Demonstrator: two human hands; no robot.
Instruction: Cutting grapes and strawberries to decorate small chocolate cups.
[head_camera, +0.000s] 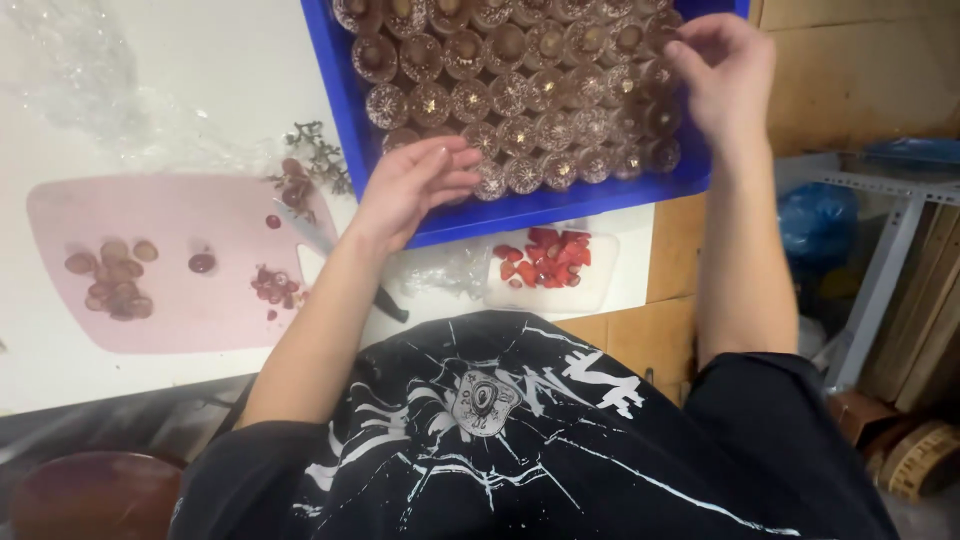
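While the blue tray of filled dessert cups sat on the white table, the left hand hovered open at its near edge; the right hand, fingers loosely curled, pinched nothing visible. Garnish was best lowered centrally, without nudging neighbouring cups.

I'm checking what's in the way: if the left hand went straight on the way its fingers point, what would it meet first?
Probably the small round cups in the blue tray: the left hand points right, at the near row. Its height above them is unclear.
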